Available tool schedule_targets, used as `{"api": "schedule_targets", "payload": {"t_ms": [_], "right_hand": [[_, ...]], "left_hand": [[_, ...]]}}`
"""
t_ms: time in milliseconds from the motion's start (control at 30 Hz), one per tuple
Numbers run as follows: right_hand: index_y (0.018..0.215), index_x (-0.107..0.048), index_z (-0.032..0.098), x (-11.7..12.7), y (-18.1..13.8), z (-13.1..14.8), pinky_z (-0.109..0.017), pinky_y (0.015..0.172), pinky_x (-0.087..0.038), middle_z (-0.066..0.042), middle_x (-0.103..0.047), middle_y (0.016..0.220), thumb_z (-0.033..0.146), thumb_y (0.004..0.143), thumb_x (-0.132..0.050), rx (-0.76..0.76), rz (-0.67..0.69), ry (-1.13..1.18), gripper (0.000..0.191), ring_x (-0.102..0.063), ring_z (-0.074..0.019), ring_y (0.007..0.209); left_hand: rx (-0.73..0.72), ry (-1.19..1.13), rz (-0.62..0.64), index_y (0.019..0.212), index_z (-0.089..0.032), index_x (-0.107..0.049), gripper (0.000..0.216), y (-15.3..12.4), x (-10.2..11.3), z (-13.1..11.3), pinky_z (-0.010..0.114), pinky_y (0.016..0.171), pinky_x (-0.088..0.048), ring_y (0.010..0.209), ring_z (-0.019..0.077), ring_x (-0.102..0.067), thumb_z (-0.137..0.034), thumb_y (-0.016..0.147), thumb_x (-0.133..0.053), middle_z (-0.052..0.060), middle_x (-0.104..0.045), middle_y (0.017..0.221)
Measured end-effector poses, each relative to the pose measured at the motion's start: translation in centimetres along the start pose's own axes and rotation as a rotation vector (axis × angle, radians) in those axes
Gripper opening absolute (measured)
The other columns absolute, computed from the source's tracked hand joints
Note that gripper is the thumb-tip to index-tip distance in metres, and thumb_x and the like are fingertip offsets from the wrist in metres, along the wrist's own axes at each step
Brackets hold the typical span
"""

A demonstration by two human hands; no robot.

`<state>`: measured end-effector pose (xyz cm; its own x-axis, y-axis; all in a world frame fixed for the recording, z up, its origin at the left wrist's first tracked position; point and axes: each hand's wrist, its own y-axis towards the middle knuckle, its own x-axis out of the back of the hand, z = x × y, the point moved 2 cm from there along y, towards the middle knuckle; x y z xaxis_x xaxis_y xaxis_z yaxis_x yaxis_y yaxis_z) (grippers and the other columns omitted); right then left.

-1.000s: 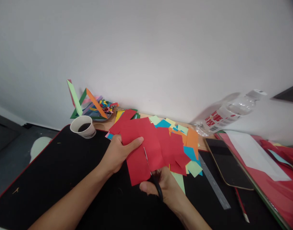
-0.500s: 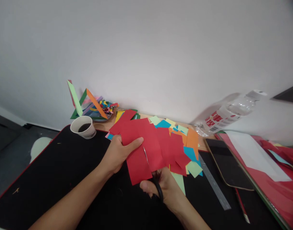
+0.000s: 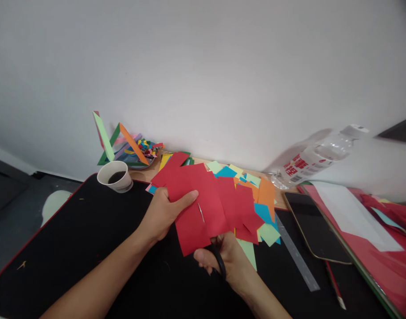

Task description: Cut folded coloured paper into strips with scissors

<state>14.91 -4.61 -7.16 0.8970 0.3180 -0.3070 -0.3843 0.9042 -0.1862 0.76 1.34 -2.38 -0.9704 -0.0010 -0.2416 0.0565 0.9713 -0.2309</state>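
Note:
My left hand [image 3: 165,212] pinches the left edge of a red paper sheet [image 3: 189,221], thumb on top, holding it above the black mat [image 3: 73,248]. My right hand [image 3: 223,259] is closed round the black handles of scissors [image 3: 218,261]. The silver blade tip [image 3: 201,212] shows through a cut running up the middle of the sheet. Behind the sheet lies a pile of red, orange, blue and pale green paper pieces [image 3: 249,199].
A paper cup [image 3: 115,175] with dark liquid stands at the mat's far left. Folded paper strips [image 3: 119,144] lean on the wall. A water bottle [image 3: 318,158], a dark phone [image 3: 314,228], a clear ruler [image 3: 298,259], a pencil [image 3: 334,283] and a red folder [image 3: 382,261] lie right.
The scissors have advanced a little further up the cut in the red sheet. Both hands stay nearly where they were.

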Motion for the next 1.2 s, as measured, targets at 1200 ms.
{"api": "schedule_targets", "payload": {"t_ms": [1200], "right_hand": [[0.089, -0.053, 0.020, 0.3, 0.4, 2.1, -0.028, 0.069, -0.050, 0.000, -0.068, 0.073, 0.039, 0.067, -0.081, 0.254, -0.324, 0.045, 0.040, -0.067, -0.0179, 0.070]], "left_hand": [[-0.202, -0.367, -0.187, 0.085, -0.016, -0.069, 0.028, 1.0, 0.3, -0.5, 0.025, 0.066, -0.057, 0.072, 0.0177, -0.070, -0.027, 0.063, -0.082, 0.003, -0.076, 0.083]]}}
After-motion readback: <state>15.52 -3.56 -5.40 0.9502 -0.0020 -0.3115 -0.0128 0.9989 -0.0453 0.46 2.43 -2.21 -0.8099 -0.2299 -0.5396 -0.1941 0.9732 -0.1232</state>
